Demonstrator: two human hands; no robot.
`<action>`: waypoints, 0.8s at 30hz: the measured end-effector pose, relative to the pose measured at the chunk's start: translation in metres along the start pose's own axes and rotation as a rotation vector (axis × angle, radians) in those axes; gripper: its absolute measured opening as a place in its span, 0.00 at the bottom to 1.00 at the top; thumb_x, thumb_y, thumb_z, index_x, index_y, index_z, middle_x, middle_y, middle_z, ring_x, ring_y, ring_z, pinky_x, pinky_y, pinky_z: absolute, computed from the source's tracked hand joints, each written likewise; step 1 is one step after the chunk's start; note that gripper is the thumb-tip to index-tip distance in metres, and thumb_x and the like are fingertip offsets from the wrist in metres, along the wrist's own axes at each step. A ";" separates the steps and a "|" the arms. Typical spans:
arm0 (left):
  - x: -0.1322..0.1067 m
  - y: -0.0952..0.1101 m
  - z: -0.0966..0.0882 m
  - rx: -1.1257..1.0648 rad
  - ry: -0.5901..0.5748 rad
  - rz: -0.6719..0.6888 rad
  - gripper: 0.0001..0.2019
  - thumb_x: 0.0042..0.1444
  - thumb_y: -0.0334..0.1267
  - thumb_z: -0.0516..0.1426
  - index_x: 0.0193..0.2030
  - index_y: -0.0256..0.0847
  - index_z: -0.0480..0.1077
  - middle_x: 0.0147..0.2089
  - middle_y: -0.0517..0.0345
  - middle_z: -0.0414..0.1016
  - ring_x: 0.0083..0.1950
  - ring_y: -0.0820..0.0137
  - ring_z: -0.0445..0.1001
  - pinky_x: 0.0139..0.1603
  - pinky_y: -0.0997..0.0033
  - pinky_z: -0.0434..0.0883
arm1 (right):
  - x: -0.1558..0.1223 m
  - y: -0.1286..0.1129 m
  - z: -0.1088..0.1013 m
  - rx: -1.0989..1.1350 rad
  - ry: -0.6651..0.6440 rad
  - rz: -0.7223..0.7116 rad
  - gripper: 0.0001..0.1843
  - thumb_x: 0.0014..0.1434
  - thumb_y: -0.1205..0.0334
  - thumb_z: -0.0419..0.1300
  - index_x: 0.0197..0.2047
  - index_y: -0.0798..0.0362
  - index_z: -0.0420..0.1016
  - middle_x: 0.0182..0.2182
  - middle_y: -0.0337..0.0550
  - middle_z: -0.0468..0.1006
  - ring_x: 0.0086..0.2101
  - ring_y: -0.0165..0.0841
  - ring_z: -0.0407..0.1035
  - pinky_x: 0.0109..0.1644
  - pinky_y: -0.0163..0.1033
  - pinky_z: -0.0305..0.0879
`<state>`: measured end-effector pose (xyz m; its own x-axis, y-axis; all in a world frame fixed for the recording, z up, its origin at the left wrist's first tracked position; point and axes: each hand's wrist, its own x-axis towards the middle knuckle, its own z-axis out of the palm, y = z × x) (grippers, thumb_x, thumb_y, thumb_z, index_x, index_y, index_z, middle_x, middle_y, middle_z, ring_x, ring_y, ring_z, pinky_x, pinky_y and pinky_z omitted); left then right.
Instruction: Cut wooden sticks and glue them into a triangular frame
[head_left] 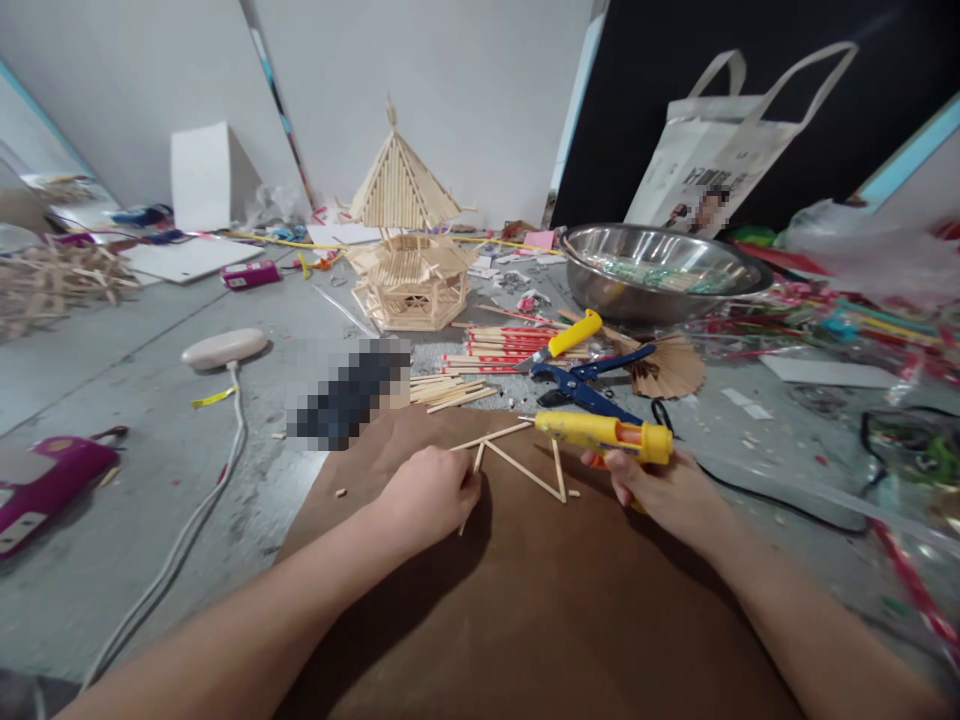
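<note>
My right hand (652, 490) is wrapped round a yellow hot glue gun (600, 436); its metal nozzle points left, by the right end of a thin wooden stick along the top of a small stick frame (525, 470). The frame lies on a brown board (600, 600), its sticks set in a zigzag. My left hand (431, 490) is closed over the frame's left end, fingers pinching a slanted stick (478, 460) whose lower tip shows below the hand. Small stick offcuts lie nearby on the board.
Past the board lie loose sticks (457, 392), a yellow utility knife (574, 335) and blue cutters (592, 385). A stick-built pavilion model (409, 230) stands behind. A metal basin (660, 300) is back right. A white cable (240, 430) runs along the left.
</note>
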<state>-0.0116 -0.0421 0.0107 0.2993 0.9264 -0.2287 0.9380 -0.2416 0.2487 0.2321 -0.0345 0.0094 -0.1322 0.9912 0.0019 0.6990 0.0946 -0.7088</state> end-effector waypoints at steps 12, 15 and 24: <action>0.000 0.001 -0.002 0.003 -0.017 -0.008 0.16 0.52 0.42 0.42 0.28 0.37 0.66 0.26 0.52 0.70 0.28 0.68 0.70 0.26 0.73 0.63 | -0.006 -0.017 0.011 -0.204 -0.069 -0.193 0.13 0.51 0.49 0.50 0.33 0.47 0.67 0.29 0.38 0.74 0.31 0.35 0.67 0.33 0.37 0.61; -0.001 0.002 -0.002 -0.004 -0.025 -0.015 0.16 0.52 0.42 0.42 0.28 0.37 0.66 0.27 0.52 0.70 0.28 0.69 0.70 0.27 0.73 0.63 | -0.006 -0.019 0.012 -0.197 -0.122 -0.186 0.12 0.51 0.50 0.49 0.33 0.48 0.65 0.28 0.38 0.73 0.30 0.35 0.66 0.33 0.37 0.60; -0.002 0.000 0.001 0.025 0.020 0.022 0.14 0.51 0.40 0.42 0.27 0.38 0.65 0.25 0.52 0.70 0.26 0.67 0.69 0.24 0.72 0.62 | -0.003 -0.022 0.017 -0.247 -0.127 -0.187 0.14 0.52 0.48 0.47 0.34 0.48 0.64 0.30 0.38 0.73 0.32 0.35 0.66 0.33 0.37 0.59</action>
<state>-0.0124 -0.0441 0.0105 0.3163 0.9262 -0.2050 0.9354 -0.2685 0.2301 0.2050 -0.0409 0.0134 -0.3500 0.9366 0.0170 0.8016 0.3088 -0.5120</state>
